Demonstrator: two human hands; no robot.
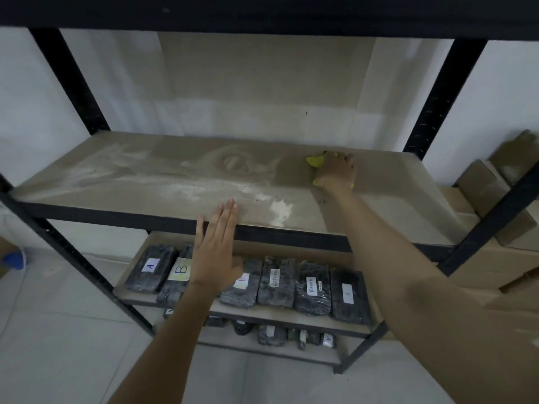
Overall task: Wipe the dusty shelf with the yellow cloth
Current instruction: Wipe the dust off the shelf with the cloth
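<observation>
The dusty shelf is a brown board in a black metal rack, streaked with pale dust across its left and middle; its right part looks darker and cleaner. My right hand presses the yellow cloth flat on the board near the back right, and only small bits of cloth show past the fingers. My left hand is open with fingers together, its fingertips resting on the shelf's front edge near the middle.
Black rack posts stand at both sides, with another shelf overhead. On the shelf below lie several dark wrapped packs with white labels. Cardboard boxes are stacked to the right of the rack. A blue object lies on the tiled floor at left.
</observation>
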